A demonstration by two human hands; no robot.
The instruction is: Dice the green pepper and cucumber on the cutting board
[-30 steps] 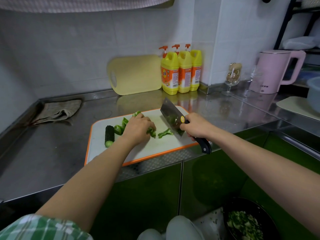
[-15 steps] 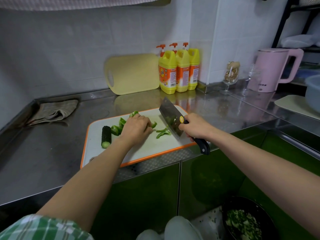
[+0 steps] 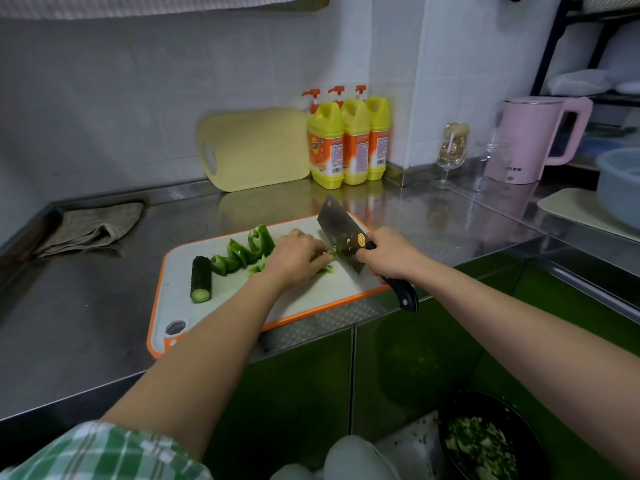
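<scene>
Two forearms reach up to the centre cutting board. The left hand pins green pepper under curled fingers; the right hand clenches the cleaver handle, blade beside the knuckles. The cucumber lies on the board's left.

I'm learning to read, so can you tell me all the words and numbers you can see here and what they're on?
Nothing here is clear enough to quote.
On the yellow bottles: orange labels with print and barcodes, too blurred to read.
On the pink kettle: dark lettering near its base, too small to read.
On the cleaver: a round yellow and red sticker, unreadable.
</scene>
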